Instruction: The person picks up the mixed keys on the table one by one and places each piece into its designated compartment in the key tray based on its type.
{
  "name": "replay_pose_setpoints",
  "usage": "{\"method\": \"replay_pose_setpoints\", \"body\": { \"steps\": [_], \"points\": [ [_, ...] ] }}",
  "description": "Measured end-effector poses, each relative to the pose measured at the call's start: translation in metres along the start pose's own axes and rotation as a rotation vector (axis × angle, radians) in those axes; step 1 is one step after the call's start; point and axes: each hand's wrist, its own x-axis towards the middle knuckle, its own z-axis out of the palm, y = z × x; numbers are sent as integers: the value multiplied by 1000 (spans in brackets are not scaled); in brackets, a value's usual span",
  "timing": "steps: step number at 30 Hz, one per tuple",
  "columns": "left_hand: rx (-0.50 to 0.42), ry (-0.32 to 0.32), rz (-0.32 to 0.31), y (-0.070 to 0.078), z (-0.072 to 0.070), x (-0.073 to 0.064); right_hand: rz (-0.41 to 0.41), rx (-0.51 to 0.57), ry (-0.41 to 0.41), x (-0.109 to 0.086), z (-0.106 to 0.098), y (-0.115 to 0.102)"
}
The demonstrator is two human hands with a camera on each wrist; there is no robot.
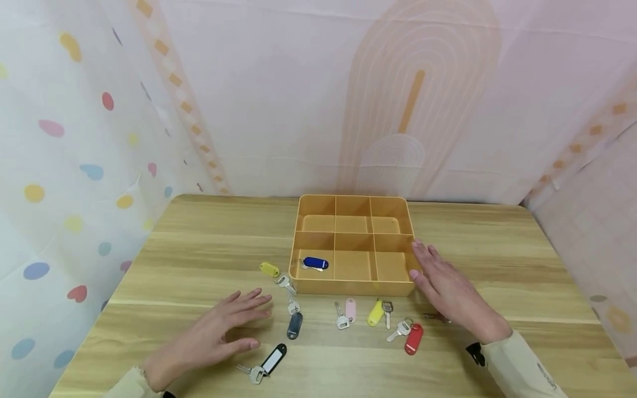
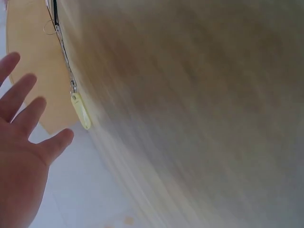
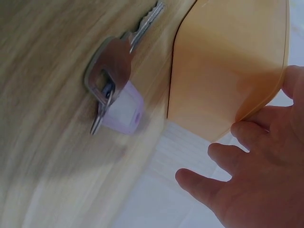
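A tan six-compartment organizer box [image 1: 351, 287] stands on the table, and a key with a blue tag [image 1: 316, 262] lies in its front left compartment. My right hand [image 1: 455, 293] touches the box's right side with fingers extended. Below that hand lies a key with a purple tag [image 3: 123, 109], mostly covered in the head view. My left hand [image 1: 214, 334] hovers over the table with spread fingers, holding nothing. Nearest to it are a key with a black tag [image 1: 275, 359], a key with a dark grey tag [image 1: 294, 325] and a key with a yellow tag [image 1: 270, 269].
In front of the box lie keys with a pink tag [image 1: 350, 310], a second yellow tag [image 1: 375, 313] and a red tag [image 1: 413, 339]. The wood-grain table [image 1: 209, 243] reaches back to a patterned cloth [image 1: 278, 99].
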Motion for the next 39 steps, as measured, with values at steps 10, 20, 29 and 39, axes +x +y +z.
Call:
{"method": "replay_pose_setpoints", "body": {
  "steps": [10, 20, 29, 39],
  "points": [
    [-127, -148, 34, 5, 3, -2, -12, -7, 17, 1, 2, 0],
    [-227, -279, 76, 6, 14, -8, -6, 3, -1, 0, 2, -1],
    [-185, -231, 142, 4, 14, -5, -15, -17, 15, 3, 0, 0],
    [-166, -224, 100, 5, 13, -4, -7, -9, 12, 3, 0, 0]
  ]
}}
